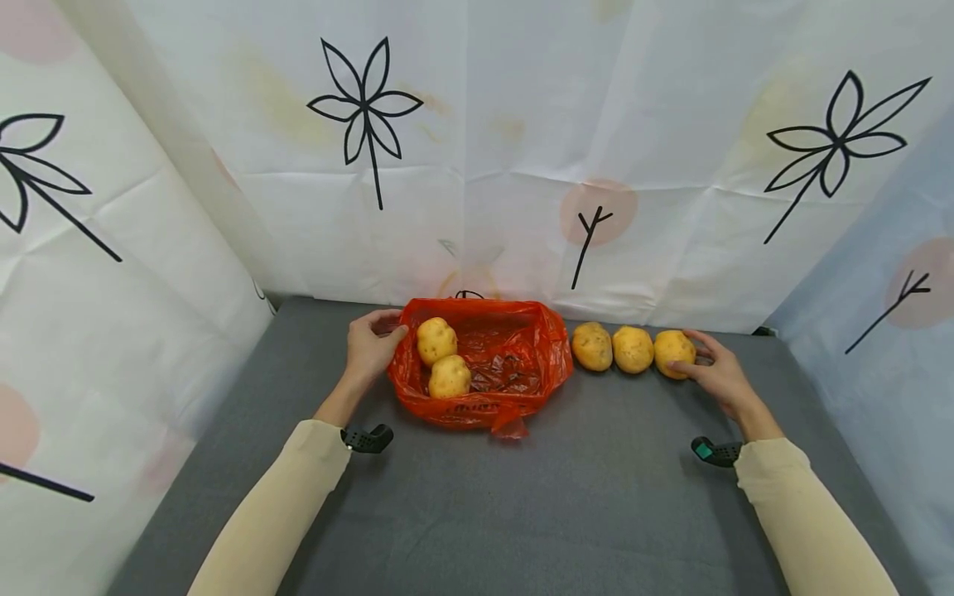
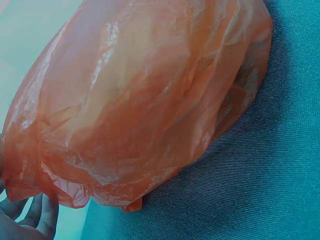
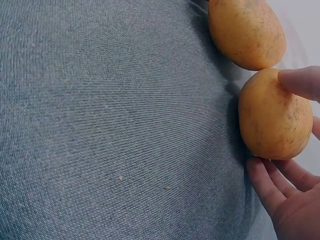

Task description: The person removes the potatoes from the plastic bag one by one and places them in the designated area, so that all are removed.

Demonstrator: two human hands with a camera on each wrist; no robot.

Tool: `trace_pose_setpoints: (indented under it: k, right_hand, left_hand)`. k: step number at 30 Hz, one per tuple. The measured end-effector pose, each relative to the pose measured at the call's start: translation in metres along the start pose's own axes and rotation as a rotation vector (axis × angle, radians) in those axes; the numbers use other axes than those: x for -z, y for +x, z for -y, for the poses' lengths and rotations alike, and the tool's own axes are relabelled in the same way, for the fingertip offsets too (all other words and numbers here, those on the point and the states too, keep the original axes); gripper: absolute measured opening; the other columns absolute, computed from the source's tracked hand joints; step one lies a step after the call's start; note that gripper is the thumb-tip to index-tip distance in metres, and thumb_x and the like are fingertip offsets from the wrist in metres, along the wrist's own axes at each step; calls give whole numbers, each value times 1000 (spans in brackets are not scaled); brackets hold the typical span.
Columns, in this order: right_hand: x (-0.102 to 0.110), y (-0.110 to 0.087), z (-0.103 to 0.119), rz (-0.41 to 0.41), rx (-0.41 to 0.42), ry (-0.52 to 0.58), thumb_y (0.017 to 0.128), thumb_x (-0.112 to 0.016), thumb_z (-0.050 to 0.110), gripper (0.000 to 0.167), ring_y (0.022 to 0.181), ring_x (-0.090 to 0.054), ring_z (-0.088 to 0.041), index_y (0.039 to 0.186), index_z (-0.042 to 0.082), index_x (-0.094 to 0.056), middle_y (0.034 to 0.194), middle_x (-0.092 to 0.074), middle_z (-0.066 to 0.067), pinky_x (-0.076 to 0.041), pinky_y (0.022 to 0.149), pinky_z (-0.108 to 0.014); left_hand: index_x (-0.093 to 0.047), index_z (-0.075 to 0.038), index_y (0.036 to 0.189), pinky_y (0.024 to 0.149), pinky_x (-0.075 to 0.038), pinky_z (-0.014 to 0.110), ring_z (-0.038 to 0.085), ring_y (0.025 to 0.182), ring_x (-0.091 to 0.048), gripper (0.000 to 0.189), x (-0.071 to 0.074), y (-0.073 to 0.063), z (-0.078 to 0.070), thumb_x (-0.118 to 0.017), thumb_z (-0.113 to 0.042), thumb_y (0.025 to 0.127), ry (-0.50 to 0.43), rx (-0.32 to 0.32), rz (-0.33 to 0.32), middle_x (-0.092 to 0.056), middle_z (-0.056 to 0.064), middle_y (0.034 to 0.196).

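Right hand (image 1: 719, 374) grasps the rightmost potato (image 1: 674, 353), thumb and fingers round its sides; left hand (image 1: 371, 346) seems to pinch the left edge of a red plastic bag (image 1: 440, 410), though its fingers are partly hidden. Two middle potatoes (image 1: 633, 350) line up between that one and the bag's right side; two bagged potatoes (image 1: 450, 377) lie at its left. All sit on a grey counter (image 1: 522, 513).

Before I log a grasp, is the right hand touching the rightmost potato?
Touching: the right wrist view shows the thumb of the right hand resting against the rightmost potato.
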State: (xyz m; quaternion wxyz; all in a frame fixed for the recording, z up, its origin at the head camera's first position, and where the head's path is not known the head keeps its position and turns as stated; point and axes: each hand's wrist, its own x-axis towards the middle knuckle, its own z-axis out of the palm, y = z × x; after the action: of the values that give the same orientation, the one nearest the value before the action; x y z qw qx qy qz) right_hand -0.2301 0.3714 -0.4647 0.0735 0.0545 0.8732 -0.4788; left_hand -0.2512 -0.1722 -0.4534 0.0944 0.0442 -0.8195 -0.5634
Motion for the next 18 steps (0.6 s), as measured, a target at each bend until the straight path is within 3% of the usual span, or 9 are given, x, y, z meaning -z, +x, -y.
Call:
trace_pose_setpoints:
  k: [13, 18]
  right_hand:
    - [3, -9, 6, -31, 11, -13, 100, -66, 36, 88, 136, -28, -62, 162, 3, -12, 155, -15, -44, -37, 104, -71]
    - [2, -12, 14, -44, 26, -68, 99, -66, 37, 88, 136, -28, -63, 162, 2, -15, 154, -17, -44, -37, 103, -71]
  left_hand:
    - [-68, 1, 125, 94, -56, 47, 34, 108, -65, 30, 3, -2, -1, -69, -8, 97, -2, -15, 6, -67, 21, 119]
    - [-68, 1, 125, 94, -56, 47, 34, 109, -65, 29, 3, -2, -1, -68, -8, 97, -1, -14, 7, -67, 21, 119]
